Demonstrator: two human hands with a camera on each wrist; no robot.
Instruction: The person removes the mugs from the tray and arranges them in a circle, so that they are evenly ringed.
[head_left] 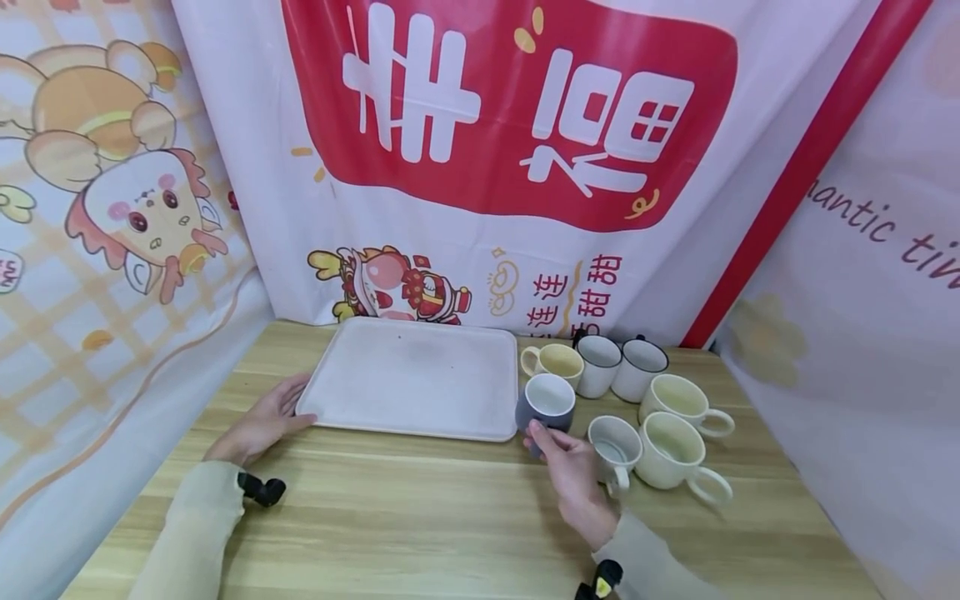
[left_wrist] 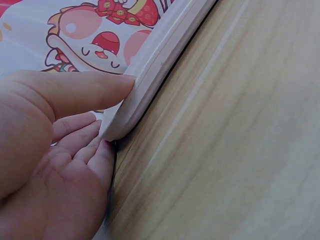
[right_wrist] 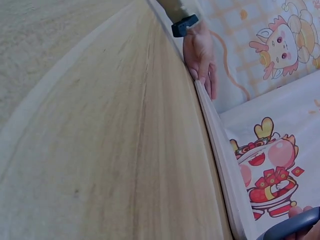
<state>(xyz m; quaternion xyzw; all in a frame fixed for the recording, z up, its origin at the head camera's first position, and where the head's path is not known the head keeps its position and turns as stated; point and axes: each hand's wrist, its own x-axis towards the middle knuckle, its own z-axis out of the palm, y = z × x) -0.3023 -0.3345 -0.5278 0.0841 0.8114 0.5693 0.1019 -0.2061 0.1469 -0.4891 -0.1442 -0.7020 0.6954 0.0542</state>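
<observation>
A flat white tray lies on the wooden table. My left hand is at its front left corner. The thumb touches the front edge and the other fingers lie along the corner's left side. A dark grey mug with a white inside stands upright beside the tray's right edge, gripped at its handle by my right hand. Part of that handle shows at the bottom right of the right wrist view, with fingertips around it. Close to the right hand stands a whitish mug.
Behind the grey mug stand a yellow mug and two white mugs with dark rims, one left of the other. Two cream mugs stand farther right, handles outward. Printed cloth hangs behind the table.
</observation>
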